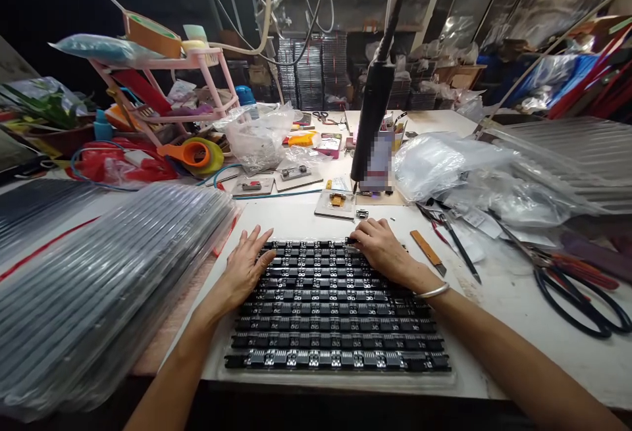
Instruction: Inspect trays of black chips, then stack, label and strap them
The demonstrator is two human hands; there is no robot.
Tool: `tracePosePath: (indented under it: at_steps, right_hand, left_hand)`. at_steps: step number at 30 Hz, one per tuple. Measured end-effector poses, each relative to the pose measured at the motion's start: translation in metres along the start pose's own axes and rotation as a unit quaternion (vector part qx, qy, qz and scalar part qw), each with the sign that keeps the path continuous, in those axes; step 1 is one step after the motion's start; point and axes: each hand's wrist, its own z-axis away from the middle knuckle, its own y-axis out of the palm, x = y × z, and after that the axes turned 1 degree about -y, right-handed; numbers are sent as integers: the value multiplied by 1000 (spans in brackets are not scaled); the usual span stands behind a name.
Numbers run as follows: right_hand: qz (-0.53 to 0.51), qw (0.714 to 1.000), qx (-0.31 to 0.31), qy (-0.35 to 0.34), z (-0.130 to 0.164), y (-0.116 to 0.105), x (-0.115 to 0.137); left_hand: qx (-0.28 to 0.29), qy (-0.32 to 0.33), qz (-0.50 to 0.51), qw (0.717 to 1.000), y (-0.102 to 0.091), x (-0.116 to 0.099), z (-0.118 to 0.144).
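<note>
A clear plastic tray (340, 381) lies in front of me, filled with rows of small black connectors (336, 324) with silvery metal parts. My left hand (248, 265) rests at the tray's far left corner, fingers spread, holding nothing. At the far edge of the tray, to the right of its middle, my right hand (382, 247) has its fingertips closed on a small black connector (350, 241), partly hidden by the fingers. Just beyond that hand lie a loose connector (362, 214) and a pale square block (323, 210) carrying an orange-brown piece.
A black electric screwdriver (375, 105) hangs, tip down, beyond the right hand. Stacked clear trays (113, 273) fill the left side. To the right lie a utility knife (427, 252), tweezers (461, 247), large scissors (575, 293) and plastic bags (454, 161). A pink rack (207, 82) stands back left.
</note>
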Motion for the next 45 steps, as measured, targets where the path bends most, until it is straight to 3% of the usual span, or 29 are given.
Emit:
tracePosePath:
  at_steps: [6,9,12,14,21,27,33,38,45]
  right_hand:
    - [-81,990,-48,105,4,-10,-13]
    - [-94,985,3,144,9,-19,-22]
    - [-100,982,87,137,13,-21,-24]
    - [-89,982,108,130,15,-18,-22]
    - [-127,979,90,132,17,-14,-19]
    - [-147,982,24,115,15,-10,-24]
    - [-168,978,45,118,15,-12,-27]
    - [-177,973,-16,149,16,-22,-41]
    - [-106,978,79,160,32,-28,-41]
  left_hand:
    - [-2,0,12,1000,-1,1,0]
    - [-7,2,13,1000,-1,3,0]
    - [-4,5,12,1000,-1,3,0]
    - [-5,9,7,1000,-1,3,0]
    - [-4,9,-7,1000,-1,1,0]
    - [-5,10,-7,1000,-1,-1,1]
    - [-8,15,0,1000,-2,-2,4]
    - [-9,17,7,1000,-2,1,2]
    - [-16,26,22,999,-10,0,2]
